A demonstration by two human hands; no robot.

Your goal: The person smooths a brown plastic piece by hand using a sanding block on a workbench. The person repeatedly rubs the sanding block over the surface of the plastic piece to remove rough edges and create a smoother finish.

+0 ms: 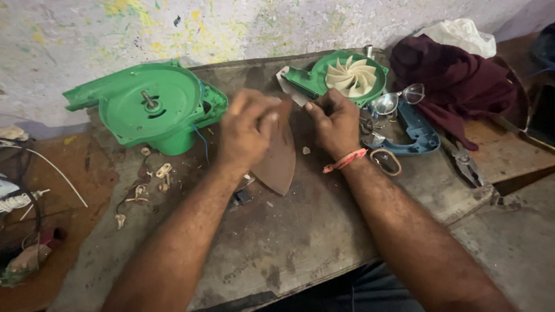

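Head view: blurred left hand (247, 130) and right hand (335, 122) grasp flat iron soleplate (279, 156), fingers half hidden.

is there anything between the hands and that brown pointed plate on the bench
Nothing visible. The left hand and right hand are already at the top of the brown pointed plate. The green housing and fan half sit off to the sides.

Blower housing (151, 107) upper left of frame, fan cover (347, 78) upper centre-right. Iron soleplate (277, 159) centre, between both hands. Pliers (465, 164) right, below cloth (457, 81).
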